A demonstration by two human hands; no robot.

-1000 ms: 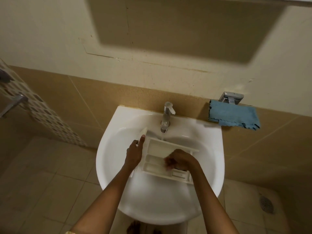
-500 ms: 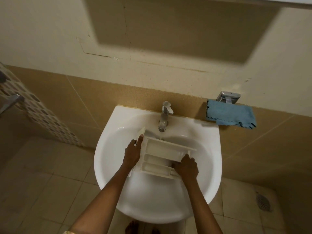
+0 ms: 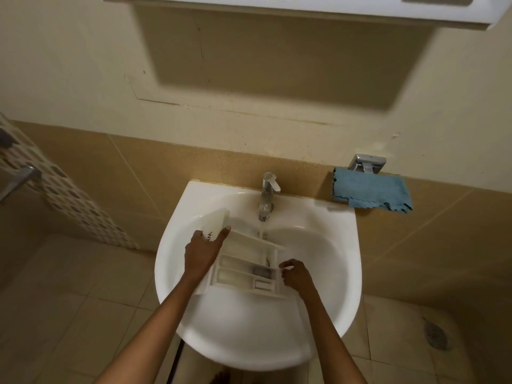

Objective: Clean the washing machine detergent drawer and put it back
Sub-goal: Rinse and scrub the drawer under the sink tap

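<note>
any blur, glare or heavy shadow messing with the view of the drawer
Head view: dim, warm light; the cabinet throws a broad shadow on the wall; soft sheen on the sink rim, no harsh glare; edges bow from the wide lens; detergent drawer compartments stay legible.

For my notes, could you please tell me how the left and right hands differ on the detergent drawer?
The left hand grips the detergent drawer by its front panel, thumb stretched out; the right hand sits at the opposite end, fingers curled, its grip unclear. The left hand reaches nearer the tap than the right hand. Both are over the sink.
</note>
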